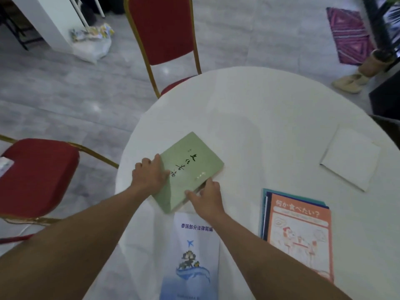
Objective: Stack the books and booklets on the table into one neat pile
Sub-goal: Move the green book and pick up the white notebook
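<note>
So closest to me on the round white-clothed table (270, 109) is a white-and-blue booklet (195, 256) reading 泰国部分法律简编, and right of it an orange booklet (299, 237) titled 何か食べたい? atop blue ones. My left hand (149, 175) and right hand (208, 197) clamp the edges of a green book with black calligraphy (190, 169). A plain white booklet (351, 158) lies farther right. Beyond: red gold-framed chairs (164, 29), grey floor (65, 94).
</note>
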Motion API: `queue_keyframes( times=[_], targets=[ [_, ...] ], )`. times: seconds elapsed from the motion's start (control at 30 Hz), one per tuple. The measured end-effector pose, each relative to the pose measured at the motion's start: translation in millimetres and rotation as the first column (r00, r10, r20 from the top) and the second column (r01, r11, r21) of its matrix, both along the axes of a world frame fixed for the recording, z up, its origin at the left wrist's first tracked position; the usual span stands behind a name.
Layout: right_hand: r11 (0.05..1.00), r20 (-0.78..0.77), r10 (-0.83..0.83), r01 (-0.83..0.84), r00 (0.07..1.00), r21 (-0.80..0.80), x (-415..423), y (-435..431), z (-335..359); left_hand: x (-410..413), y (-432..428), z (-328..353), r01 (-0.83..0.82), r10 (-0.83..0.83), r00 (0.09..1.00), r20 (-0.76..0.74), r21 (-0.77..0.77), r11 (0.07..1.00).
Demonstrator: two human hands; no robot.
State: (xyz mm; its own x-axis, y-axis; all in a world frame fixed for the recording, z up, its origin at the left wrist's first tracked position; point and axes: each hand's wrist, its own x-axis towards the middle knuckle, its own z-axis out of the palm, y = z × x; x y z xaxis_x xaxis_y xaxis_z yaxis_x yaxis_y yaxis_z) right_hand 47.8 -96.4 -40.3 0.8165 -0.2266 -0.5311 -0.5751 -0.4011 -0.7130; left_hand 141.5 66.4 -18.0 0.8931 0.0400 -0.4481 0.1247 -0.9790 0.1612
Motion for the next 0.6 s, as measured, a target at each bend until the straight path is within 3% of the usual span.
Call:
queue_keyframes(
  times=[0.2, 0.43, 0.6],
  targets=[
    [0.997, -0.008, -0.069, 0.069, 0.998, -0.030, 29, -27, 4, 3, -24, -7, -0.026, 0.026, 0.998, -0.055, -0.008, 1.000],
    [0.979, 0.006, -0.095, 0.095, 0.995, -0.182, 30, -83, 9, -12, -74, -11, 0.019, -0.041, 0.993, -0.114, -0.193, 0.981],
    [0.978, -0.027, -0.068, 0.062, 0.997, -0.197, 21, -102, 6, -19, -90, -12, 0.039, -0.058, 0.993, -0.102, -0.180, 0.983]
  ],
)
